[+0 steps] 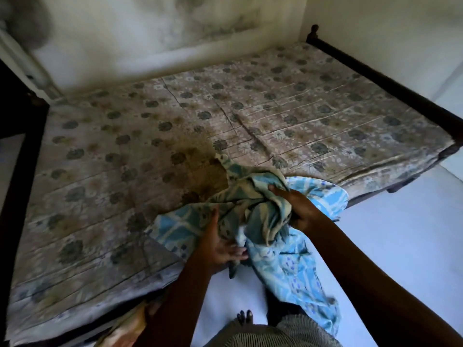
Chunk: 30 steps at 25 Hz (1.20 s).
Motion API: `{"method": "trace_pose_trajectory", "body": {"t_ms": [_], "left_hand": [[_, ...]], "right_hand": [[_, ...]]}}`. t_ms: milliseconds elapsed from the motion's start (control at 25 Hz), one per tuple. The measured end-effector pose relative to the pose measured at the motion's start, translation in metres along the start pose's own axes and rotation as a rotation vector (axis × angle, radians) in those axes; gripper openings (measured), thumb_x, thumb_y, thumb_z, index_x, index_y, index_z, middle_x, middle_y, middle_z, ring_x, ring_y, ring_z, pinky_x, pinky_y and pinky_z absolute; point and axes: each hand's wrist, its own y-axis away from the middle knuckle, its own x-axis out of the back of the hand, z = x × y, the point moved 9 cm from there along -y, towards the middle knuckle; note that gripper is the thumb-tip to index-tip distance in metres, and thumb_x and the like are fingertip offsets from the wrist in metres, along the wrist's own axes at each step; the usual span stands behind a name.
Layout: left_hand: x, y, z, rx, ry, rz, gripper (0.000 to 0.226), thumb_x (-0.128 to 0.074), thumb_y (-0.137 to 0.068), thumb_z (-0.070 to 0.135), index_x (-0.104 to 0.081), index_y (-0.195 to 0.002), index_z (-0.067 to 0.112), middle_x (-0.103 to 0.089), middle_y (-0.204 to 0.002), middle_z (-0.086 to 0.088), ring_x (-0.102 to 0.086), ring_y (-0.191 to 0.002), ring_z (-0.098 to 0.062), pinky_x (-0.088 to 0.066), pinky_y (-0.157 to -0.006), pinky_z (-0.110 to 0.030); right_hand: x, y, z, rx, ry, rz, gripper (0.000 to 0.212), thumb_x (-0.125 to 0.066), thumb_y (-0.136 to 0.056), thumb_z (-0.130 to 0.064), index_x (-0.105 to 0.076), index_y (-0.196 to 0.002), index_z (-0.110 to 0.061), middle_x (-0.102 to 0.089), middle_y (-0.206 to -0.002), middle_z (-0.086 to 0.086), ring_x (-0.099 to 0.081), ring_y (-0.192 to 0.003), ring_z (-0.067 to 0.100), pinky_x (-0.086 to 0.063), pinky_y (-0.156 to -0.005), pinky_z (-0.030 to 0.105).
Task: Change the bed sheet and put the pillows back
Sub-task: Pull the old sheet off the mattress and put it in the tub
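A bare mattress [175,126] with a faded flower print and a dark stain fills the dark wooden bed frame [390,81]. A light blue patterned bed sheet [253,199] lies bunched at the near edge of the mattress, part of it hanging to the floor. My right hand [298,206] grips a gathered fold of the sheet from above. My left hand [220,246] is under the bundle, palm up with fingers spread against the cloth. No pillows are in view.
A pale floor [390,246] lies to the right of the bed. A stained wall [175,28] runs behind it. Some orange patterned cloth [130,324] shows at the bed's near lower edge. My bare foot [244,318] stands on the floor.
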Motion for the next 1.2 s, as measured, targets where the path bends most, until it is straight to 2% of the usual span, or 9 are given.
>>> {"method": "trace_pose_trajectory", "body": {"t_ms": [120, 200, 400, 560, 640, 760, 920, 1080, 1200], "left_hand": [[-0.061, 0.001, 0.023, -0.194, 0.063, -0.048, 0.077, -0.062, -0.075, 0.061, -0.048, -0.133, 0.012, -0.055, -0.131, -0.012, -0.051, -0.122, -0.028, -0.045, -0.098, -0.041], [-0.089, -0.002, 0.050, -0.335, -0.053, 0.013, 0.047, -0.054, -0.092, 0.036, -0.050, -0.128, 0.006, -0.057, -0.126, -0.009, -0.057, -0.111, -0.024, -0.051, -0.089, -0.032], [-0.159, 0.005, 0.095, -0.518, -0.210, -0.126, 0.015, -0.056, -0.087, -0.002, -0.063, -0.094, 0.010, -0.073, -0.068, 0.003, -0.069, -0.060, -0.009, -0.058, -0.057, -0.025], [-0.156, 0.065, 0.118, -0.836, -0.339, -0.111, 0.059, -0.079, -0.061, 0.026, -0.063, -0.114, 0.008, -0.069, -0.111, -0.006, -0.065, -0.103, -0.022, -0.050, -0.094, -0.045], [-0.144, 0.097, 0.111, -0.858, -0.307, -0.132, 0.054, -0.075, -0.069, 0.036, -0.063, -0.116, 0.013, -0.064, -0.122, -0.005, -0.060, -0.112, -0.021, -0.043, -0.102, -0.042], [-0.113, 0.141, 0.095, -0.812, -0.130, -0.109, 0.032, -0.047, -0.095, 0.025, -0.056, -0.122, 0.010, -0.061, -0.124, -0.009, -0.059, -0.111, -0.020, -0.044, -0.100, -0.036], [-0.037, 0.207, 0.067, -0.902, -0.050, 0.161, 0.016, -0.048, -0.093, 0.019, -0.063, -0.094, 0.018, -0.070, -0.083, -0.001, -0.069, -0.066, -0.011, -0.056, -0.057, -0.024], [0.044, 0.277, -0.012, -0.972, 0.213, 0.537, 0.018, -0.051, -0.091, 0.036, -0.057, -0.096, 0.020, -0.063, -0.094, -0.004, -0.062, -0.081, -0.019, -0.050, -0.075, -0.038], [0.047, 0.305, -0.078, -0.985, 0.195, 0.603, 0.042, -0.053, -0.082, 0.047, -0.050, -0.121, 0.032, -0.061, -0.108, -0.001, -0.061, -0.092, -0.023, -0.046, -0.090, -0.051]], "right_hand": [[0.030, 0.023, 0.018, -0.054, 0.019, 0.007, 0.025, -0.056, -0.088, -0.017, -0.064, -0.107, -0.003, -0.071, -0.094, 0.013, -0.069, -0.078, 0.021, -0.058, -0.068, 0.031], [0.066, 0.032, 0.022, -0.035, 0.004, 0.155, 0.026, -0.056, -0.088, -0.015, -0.062, -0.108, 0.001, -0.071, -0.087, 0.013, -0.069, -0.070, 0.020, -0.057, -0.062, 0.029], [0.104, 0.047, -0.039, 0.346, 0.007, 0.468, 0.040, -0.065, -0.084, -0.009, -0.045, -0.118, -0.005, -0.061, -0.112, 0.019, -0.064, -0.079, 0.024, -0.056, -0.067, 0.038], [-0.004, 0.066, -0.073, 0.290, 0.034, -0.012, 0.045, -0.059, -0.085, -0.038, -0.059, -0.123, -0.014, -0.067, -0.115, 0.010, -0.065, -0.103, 0.025, -0.054, -0.088, 0.039], [-0.053, 0.079, -0.068, 0.258, 0.161, -0.144, 0.039, -0.060, -0.085, -0.036, -0.063, -0.116, -0.012, -0.069, -0.110, 0.009, -0.065, -0.104, 0.026, -0.054, -0.089, 0.036], [-0.080, 0.082, -0.057, 0.303, 0.309, 0.005, 0.016, -0.070, -0.081, -0.019, -0.068, -0.096, -0.011, -0.072, -0.097, 0.010, -0.070, -0.077, 0.017, -0.056, -0.065, 0.024], [-0.117, 0.092, -0.035, 0.303, 0.547, -0.129, 0.025, -0.069, -0.082, -0.012, -0.066, -0.105, -0.004, -0.069, -0.089, 0.008, -0.065, -0.061, 0.004, -0.053, -0.059, 0.016], [-0.160, 0.138, 0.001, 0.210, 0.706, -0.507, 0.009, -0.067, -0.082, -0.014, -0.068, -0.091, -0.016, -0.071, -0.080, -0.001, -0.068, -0.067, 0.006, -0.056, -0.066, 0.019], [-0.173, 0.177, 0.046, 0.138, 0.802, -0.722, 0.014, -0.070, -0.079, -0.014, -0.068, -0.092, -0.018, -0.070, -0.100, 0.009, -0.067, -0.091, 0.021, -0.053, -0.086, 0.035]]}}
